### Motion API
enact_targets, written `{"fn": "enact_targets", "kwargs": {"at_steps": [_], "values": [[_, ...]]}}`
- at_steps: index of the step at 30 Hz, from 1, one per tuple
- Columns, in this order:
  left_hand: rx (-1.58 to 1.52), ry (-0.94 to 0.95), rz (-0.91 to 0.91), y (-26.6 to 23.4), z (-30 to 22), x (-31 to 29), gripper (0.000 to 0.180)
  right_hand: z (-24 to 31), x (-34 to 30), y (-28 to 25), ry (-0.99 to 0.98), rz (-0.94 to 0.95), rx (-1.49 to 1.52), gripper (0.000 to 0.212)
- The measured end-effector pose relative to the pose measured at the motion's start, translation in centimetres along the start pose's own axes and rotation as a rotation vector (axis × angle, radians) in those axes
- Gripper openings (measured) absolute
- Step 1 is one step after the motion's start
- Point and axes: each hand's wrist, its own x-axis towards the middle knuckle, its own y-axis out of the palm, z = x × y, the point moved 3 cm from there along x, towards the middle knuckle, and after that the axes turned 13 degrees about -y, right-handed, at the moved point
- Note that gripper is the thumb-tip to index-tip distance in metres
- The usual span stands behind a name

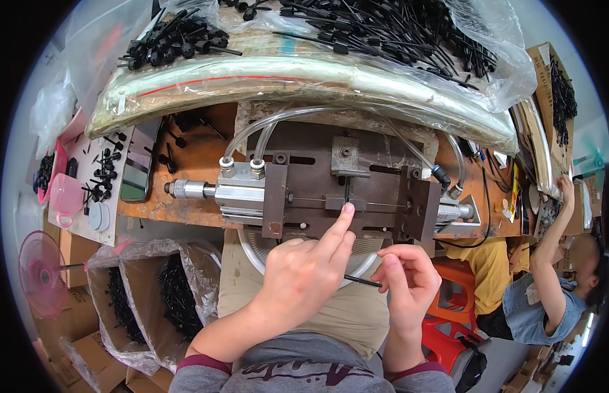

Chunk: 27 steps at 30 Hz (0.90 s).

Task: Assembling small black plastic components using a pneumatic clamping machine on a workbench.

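Observation:
My left hand reaches over the front of a metal clamping fixture. Its index finger is stretched out, the tip at a small dark block in the fixture's middle, where a thin black rod stands in the slot. Nothing shows in that hand's grasp; its other fingers are partly hidden. Lower and to the right, my right hand pinches one end of another thin black rod, which points left over my lap. Silver air cylinders flank the fixture, with clear hoses running to them.
Behind the fixture, a plastic-wrapped carton bears heaps of black rods. A phone and pink cup are at left, above lined boxes of black parts. At right, a co-worker reaches up near red stools.

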Motion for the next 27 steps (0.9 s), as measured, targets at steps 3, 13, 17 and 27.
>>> {"fn": "enact_targets", "kwargs": {"at_steps": [3,13,17,27], "values": [[0.009,-0.005,0.001,0.0,-0.2,0.0,0.02,-0.1,-0.4,-0.5,-0.023,-0.001,0.13,0.012],[-0.226,-0.098,-0.015,-1.5,-0.9,-0.2,0.021,1.1,-0.9,1.2,-0.029,-0.023,0.223,0.014],[-0.529,-0.15,0.121,-3.0,-0.6,-2.1,0.016,0.9,0.3,0.9,0.125,-0.07,0.504,0.014],[-1.125,-0.519,0.691,-2.3,0.5,-4.1,0.018,0.6,0.5,1.7,0.235,0.149,0.716,0.029]]}}
